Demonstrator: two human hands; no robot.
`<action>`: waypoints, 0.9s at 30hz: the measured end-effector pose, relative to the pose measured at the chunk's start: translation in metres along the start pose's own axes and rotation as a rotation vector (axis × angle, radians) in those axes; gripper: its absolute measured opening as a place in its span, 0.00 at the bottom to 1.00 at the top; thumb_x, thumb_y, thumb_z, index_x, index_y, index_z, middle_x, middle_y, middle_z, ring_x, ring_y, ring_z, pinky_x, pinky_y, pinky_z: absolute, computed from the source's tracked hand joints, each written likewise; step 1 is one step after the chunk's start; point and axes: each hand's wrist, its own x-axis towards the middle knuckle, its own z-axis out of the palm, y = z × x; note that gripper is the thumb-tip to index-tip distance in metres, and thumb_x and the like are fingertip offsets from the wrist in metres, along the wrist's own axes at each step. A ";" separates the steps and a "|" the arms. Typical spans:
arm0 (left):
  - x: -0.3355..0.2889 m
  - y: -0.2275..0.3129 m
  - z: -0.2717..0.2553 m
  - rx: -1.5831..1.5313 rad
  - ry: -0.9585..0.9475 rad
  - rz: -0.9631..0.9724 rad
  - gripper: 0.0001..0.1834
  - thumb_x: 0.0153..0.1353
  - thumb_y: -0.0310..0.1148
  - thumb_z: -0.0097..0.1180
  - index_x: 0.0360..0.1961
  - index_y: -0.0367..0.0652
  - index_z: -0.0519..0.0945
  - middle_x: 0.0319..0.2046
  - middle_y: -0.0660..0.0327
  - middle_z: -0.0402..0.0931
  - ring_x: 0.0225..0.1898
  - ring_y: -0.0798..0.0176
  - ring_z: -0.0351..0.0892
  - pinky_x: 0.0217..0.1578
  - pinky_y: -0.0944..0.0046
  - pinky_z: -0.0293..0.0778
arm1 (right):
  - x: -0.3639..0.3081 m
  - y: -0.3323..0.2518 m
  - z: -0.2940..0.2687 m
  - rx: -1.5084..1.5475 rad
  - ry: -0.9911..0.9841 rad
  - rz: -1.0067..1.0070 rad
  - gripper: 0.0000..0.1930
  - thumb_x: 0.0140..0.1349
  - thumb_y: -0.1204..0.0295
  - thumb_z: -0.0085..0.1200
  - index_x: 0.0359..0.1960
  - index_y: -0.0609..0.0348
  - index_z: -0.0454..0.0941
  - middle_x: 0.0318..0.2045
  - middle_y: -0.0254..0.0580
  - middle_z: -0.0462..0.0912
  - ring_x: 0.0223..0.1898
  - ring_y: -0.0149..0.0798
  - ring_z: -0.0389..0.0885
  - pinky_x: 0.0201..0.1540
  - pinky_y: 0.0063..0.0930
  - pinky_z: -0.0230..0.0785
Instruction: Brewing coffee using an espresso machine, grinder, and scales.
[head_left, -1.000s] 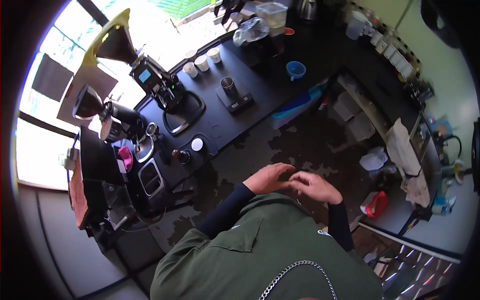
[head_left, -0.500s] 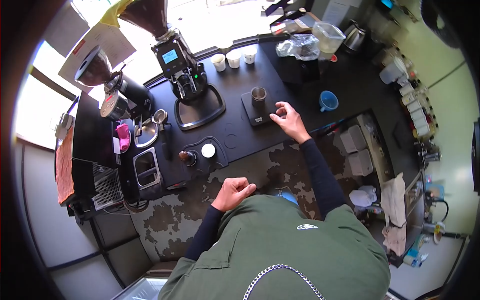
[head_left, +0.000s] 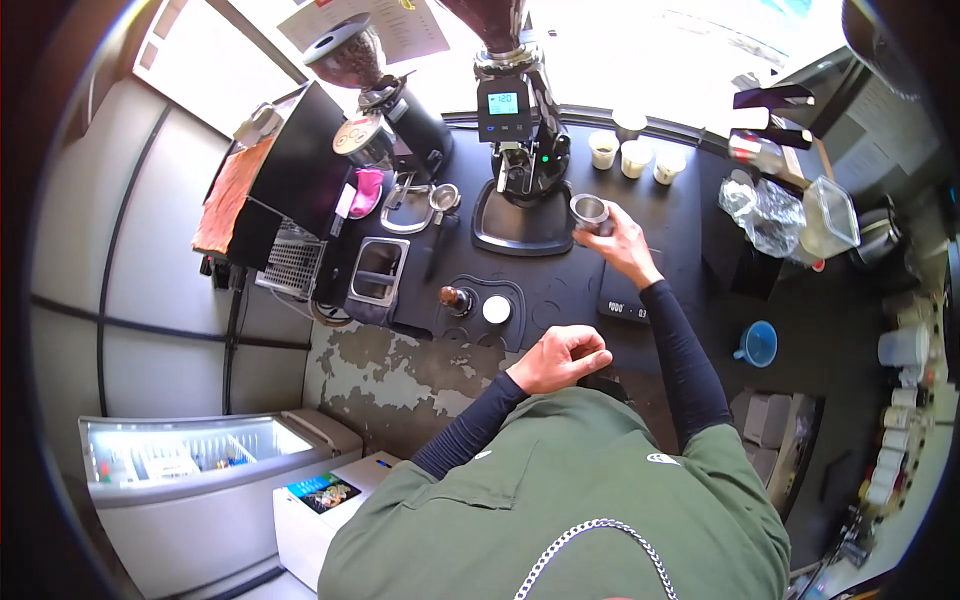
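Right hand clamped on small steel cup beside grinder, fingertips hidden behind cup, arm outstretched, left hand loosely fisted over worktop, contents unclear

Single head-worn fisheye view, aimed steeply down over a coffee counter.

Looked from above the wearer's own green-clad shoulders, facing forward and down onto the black counter at about arm's reach. Sat upright and unmirrored, picture left being the wearer's left. Bent straight edges toward the dark round rim, most plainly along the grey wall panels at left. Took in both forearms from the lower middle, the left hand close under the lens, the right hand stretched farther out toward the grinder. Reached the floor and a chest freezer at lower left. No second view for overlap.
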 end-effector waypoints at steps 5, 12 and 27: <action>0.016 0.008 0.005 0.036 0.155 0.051 0.22 0.73 0.50 0.58 0.36 0.37 0.80 0.29 0.65 0.78 0.31 0.73 0.74 0.33 0.69 0.72 | 0.076 -0.029 0.046 0.105 -0.042 -0.159 0.28 0.51 0.53 0.75 0.45 0.61 0.82 0.38 0.41 0.87 0.37 0.34 0.84 0.46 0.30 0.77; -0.017 -0.020 0.006 -0.066 0.347 -0.100 0.38 0.73 0.67 0.43 0.36 0.37 0.80 0.27 0.64 0.74 0.29 0.72 0.73 0.33 0.68 0.71 | 0.125 -0.024 0.105 0.123 -0.050 0.050 0.36 0.46 0.46 0.76 0.44 0.67 0.81 0.40 0.48 0.88 0.43 0.41 0.88 0.51 0.35 0.78; -0.035 -0.035 -0.093 -0.089 0.232 0.012 0.41 0.74 0.69 0.36 0.38 0.37 0.81 0.26 0.65 0.72 0.30 0.70 0.73 0.34 0.69 0.70 | 0.133 0.047 0.088 0.338 0.043 -0.023 0.37 0.65 0.72 0.62 0.74 0.60 0.60 0.63 0.45 0.72 0.42 0.29 0.80 0.44 0.25 0.76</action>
